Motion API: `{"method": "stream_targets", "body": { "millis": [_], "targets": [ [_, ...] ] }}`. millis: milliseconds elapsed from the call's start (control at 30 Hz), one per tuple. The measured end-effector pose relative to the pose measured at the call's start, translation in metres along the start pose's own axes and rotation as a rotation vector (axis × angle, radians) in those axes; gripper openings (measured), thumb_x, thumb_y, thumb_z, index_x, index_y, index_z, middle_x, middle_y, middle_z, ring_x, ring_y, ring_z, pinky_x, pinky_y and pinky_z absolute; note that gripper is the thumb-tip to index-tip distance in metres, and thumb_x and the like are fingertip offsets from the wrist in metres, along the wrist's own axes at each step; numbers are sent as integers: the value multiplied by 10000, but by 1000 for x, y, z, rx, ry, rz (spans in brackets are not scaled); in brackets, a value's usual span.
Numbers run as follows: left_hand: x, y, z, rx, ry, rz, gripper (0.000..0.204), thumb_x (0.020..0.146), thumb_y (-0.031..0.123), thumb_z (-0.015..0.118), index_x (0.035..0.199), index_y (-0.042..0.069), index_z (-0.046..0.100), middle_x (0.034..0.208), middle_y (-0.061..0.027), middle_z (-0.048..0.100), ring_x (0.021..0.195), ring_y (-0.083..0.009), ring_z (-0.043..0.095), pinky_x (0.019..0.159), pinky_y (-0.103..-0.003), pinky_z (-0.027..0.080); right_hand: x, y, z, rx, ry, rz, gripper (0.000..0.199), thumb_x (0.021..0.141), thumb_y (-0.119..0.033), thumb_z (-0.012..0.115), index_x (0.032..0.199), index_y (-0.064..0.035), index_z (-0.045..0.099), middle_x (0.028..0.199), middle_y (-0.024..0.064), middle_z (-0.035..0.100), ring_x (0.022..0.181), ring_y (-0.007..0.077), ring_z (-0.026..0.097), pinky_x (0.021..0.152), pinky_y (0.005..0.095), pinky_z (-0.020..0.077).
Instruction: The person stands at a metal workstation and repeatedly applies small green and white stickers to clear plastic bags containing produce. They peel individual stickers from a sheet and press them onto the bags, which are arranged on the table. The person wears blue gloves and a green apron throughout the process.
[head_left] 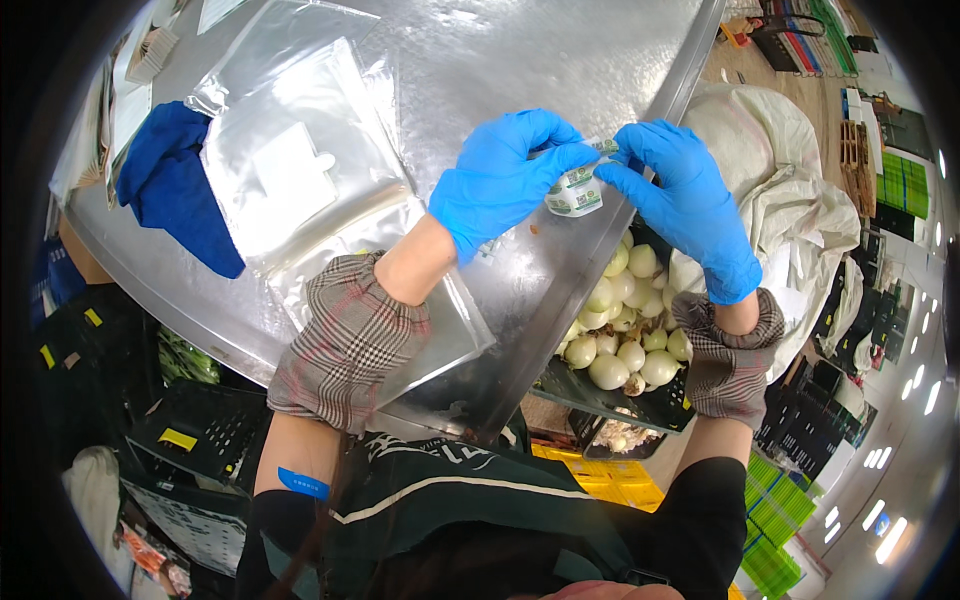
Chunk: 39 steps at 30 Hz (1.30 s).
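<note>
Both grips, left hand [505, 175] and right hand [685, 205], pinch a label roll [574, 192] above a black crate [640, 405] of white onions [625, 330].

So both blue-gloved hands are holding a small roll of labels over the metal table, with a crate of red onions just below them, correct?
Not quite: the onions in the black crate are white, not red, as the head view shows. The rest holds: the left hand and right hand, both in blue gloves, hold the small roll of labels over the metal table.
</note>
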<state>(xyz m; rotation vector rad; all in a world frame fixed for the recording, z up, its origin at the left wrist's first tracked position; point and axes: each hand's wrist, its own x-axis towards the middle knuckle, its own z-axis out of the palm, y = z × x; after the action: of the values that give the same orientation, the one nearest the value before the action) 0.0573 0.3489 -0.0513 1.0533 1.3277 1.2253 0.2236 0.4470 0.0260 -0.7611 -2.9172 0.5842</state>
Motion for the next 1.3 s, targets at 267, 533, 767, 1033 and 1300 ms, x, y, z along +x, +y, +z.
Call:
{"method": "stream_targets", "body": {
  "millis": [267, 533, 767, 1033, 1300],
  "targets": [
    [-2, -3, -5, -234, -103, -60, 219, 832, 186, 710, 947, 3, 681, 787, -52, 671, 676, -87, 598, 625, -225, 489, -4, 13, -9, 285, 29, 139, 152, 852, -175, 657, 947, -61, 627, 798, 59, 595, 814, 191, 581, 774, 333, 439],
    [-3, -1, -1, -356, -18, -31, 202, 836, 137, 695, 967, -15, 675, 825, -69, 683, 752, -106, 646, 682, -236, 531, -22, -8, 45, 922, 339, 377, 596, 796, 26, 696, 1332, -38, 444, 995, 42, 597, 873, 115, 598, 746, 224, 498],
    [-5, 0, 2, -407, 7, -31, 164, 851, 127, 682, 952, -2, 682, 844, -53, 685, 788, -88, 632, 709, -229, 507, -20, -24, 33, 883, 313, 418, 563, 802, 4, 708, 1308, -23, 462, 860, 7, 612, 735, 54, 561, 674, 187, 473],
    [-7, 1, -3, -328, 28, 45, 112, 843, 125, 688, 879, 19, 691, 772, -25, 669, 675, -69, 614, 598, -215, 492, -19, -17, 35, 664, 355, 213, 540, 784, -21, 728, 1267, -17, 485, 966, 34, 627, 798, 63, 565, 694, 212, 485],
    [-6, -2, -1, -270, -20, 53, 153, 816, 136, 717, 892, 4, 698, 790, -52, 678, 736, -85, 626, 631, -233, 501, -3, -18, 16, 837, 249, 202, 503, 831, 37, 624, 1304, -57, 483, 999, 24, 625, 855, 108, 589, 737, 236, 490]
  ]
}}
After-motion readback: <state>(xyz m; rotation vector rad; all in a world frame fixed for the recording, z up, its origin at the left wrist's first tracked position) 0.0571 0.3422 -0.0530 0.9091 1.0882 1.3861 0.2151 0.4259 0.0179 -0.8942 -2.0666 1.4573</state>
